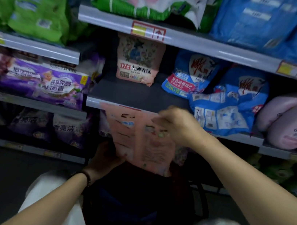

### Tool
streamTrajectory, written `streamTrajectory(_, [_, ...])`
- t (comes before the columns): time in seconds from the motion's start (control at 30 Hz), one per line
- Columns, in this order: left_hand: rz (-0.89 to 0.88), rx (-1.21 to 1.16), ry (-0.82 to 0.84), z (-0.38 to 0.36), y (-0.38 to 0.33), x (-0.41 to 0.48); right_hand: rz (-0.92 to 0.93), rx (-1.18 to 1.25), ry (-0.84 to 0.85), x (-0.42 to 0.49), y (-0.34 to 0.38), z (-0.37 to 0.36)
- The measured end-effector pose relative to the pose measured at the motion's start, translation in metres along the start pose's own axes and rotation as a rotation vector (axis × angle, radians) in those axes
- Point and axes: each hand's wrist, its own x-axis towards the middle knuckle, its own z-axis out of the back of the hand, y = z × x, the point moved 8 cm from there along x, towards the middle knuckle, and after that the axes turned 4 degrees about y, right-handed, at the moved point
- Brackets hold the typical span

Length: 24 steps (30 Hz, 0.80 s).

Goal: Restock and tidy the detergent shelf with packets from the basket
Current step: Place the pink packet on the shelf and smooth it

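**Pink packet lifted toward the shelf**

The right hand (176, 124) pinches the upper right corner of the pink packet (136, 137). The left hand (107, 158) grips its lower left corner. The packet hangs just in front of the front edge of the shelf (136, 95), above the dark basket (130, 205). This looks like the placing step. Next, it needs lifting over that edge and standing in front of the matching packet (139, 59) at the back.
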Motion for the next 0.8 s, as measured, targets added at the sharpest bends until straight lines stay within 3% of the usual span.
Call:
streamTrajectory(0.13, [-0.136, -0.094, -0.073, 0.024, -0.029, -0.003, 0.044, 0.044, -0.117, 0.005, 0.012, 0.045])
streamTrajectory(0.23, [-0.031, -0.153, -0.044, 0.026, -0.026, -0.002, 0.034, 0.141, -0.158, 0.009, 0.015, 0.065])
streamTrajectory(0.33, [0.051, -0.360, -0.059, 0.020, -0.025, -0.002, -0.002, 0.205, -0.232, 0.013, 0.016, 0.069])
streamTrajectory(0.5, [0.042, -0.448, -0.301, 0.032, -0.040, -0.012, -0.295, 0.496, -0.550, 0.004, -0.035, 0.062])
streamTrajectory(0.53, [0.024, -0.474, -0.338, 0.036, -0.043, -0.013, -0.376, 0.538, -0.551, 0.002, -0.051, 0.047])
streamTrajectory(0.6, [0.057, -0.556, -0.357, 0.041, -0.044, -0.009, -0.497, 0.694, -0.383, 0.000, -0.067, 0.005])
streamTrajectory(0.7, [0.144, -0.613, -0.369, 0.051, -0.060, 0.009, -0.539, 1.002, -0.153, -0.001, -0.073, -0.065])
streamTrajectory(0.8, [0.228, -0.705, -0.330, 0.051, -0.081, 0.035, -0.589, 1.016, -0.262, 0.006, -0.086, -0.090])
